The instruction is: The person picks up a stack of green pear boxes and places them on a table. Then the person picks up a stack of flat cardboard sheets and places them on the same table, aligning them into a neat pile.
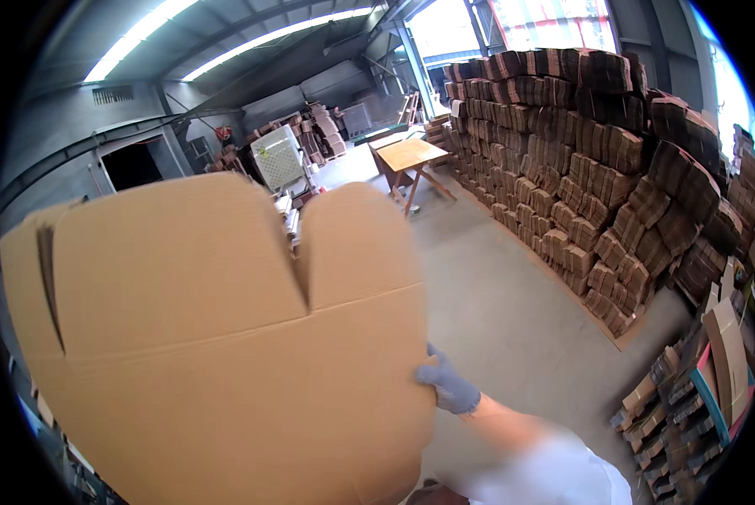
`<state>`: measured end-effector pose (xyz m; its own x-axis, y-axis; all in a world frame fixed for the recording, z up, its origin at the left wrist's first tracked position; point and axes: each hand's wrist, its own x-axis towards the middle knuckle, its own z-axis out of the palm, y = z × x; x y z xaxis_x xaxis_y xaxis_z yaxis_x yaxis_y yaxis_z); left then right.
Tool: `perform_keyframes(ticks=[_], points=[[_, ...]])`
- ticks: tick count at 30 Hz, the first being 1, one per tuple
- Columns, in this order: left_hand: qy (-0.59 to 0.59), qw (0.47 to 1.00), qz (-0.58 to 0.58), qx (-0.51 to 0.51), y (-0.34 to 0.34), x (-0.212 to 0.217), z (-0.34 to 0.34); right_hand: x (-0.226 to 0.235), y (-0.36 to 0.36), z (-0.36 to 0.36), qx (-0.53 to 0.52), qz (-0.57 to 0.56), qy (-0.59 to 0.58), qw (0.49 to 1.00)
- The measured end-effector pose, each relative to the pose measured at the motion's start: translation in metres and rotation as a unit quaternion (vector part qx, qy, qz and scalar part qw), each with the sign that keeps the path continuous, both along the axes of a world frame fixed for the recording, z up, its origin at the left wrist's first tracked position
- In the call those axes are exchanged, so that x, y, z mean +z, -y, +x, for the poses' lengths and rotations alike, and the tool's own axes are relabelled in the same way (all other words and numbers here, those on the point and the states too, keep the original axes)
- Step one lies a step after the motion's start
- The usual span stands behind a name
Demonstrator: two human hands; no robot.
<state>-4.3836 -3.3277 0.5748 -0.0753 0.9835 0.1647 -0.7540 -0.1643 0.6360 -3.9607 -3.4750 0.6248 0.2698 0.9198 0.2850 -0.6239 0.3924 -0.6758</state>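
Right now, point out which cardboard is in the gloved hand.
The large slotted cardboard sheet filling the left foreground: the gloved right hand grips its right edge, whereas the bundled cardboard stacks at right stand apart from it.

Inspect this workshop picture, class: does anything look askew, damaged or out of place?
Mainly the tall cardboard stack on the right: bundles at its near end look tilted and uneven, out of line with the rest, though the fisheye lens may exaggerate this.

Gloved right hand, fingers on large slotted cardboard
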Motion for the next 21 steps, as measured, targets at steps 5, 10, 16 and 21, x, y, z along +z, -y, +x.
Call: perform_keyframes(ticks=[5, 10, 16, 21], points=[[0.029, 0.999, 0.033, -0.02, -0.087, -0.045, 0.05, -0.089, -0.081, 0.122, -0.021, 0.046, -0.042, 0.998], [0.074, 0.962, 0.143, -0.222, -0.231, -0.085, 0.18, -0.124, -0.084, 0.234, -0.331, 0.073, -0.082, 0.937], [0.06, 0.96, 0.0, -0.273, -0.362, -0.082, 0.416, -0.102, -0.101, 0.344, -0.574, -0.003, -0.035, 0.818], [0.075, 0.89, -0.028, -0.449, -0.443, -0.097, 0.606, -0.084, -0.14, 0.442, -0.674, -0.067, 0.016, 0.735]])
